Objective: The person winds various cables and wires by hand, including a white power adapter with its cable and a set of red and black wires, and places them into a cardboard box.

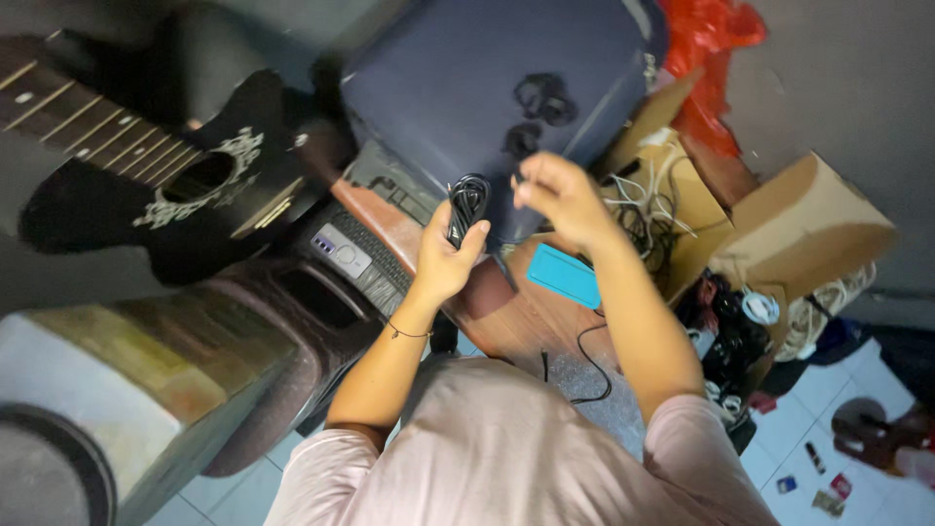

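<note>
My left hand [446, 255] grips a coiled bundle of black cable [467, 205], held upright above a brown wooden table [506, 317]. Just right of the coil, my right hand [559, 195] is raised with its fingers pinched together near the cable's loose end; whether it actually pinches the cable is unclear. A thin black cord [590, 362] trails down across the table toward my body. Behind both hands stands a dark blue suitcase [487, 78].
A black acoustic guitar [166, 175] leans at the upper left. A speaker with a control panel [343, 255] sits left of the table. A teal flat case [563, 275] lies on the table. Cardboard boxes [799, 224] with tangled cables stand at right; small items lie on the tiled floor.
</note>
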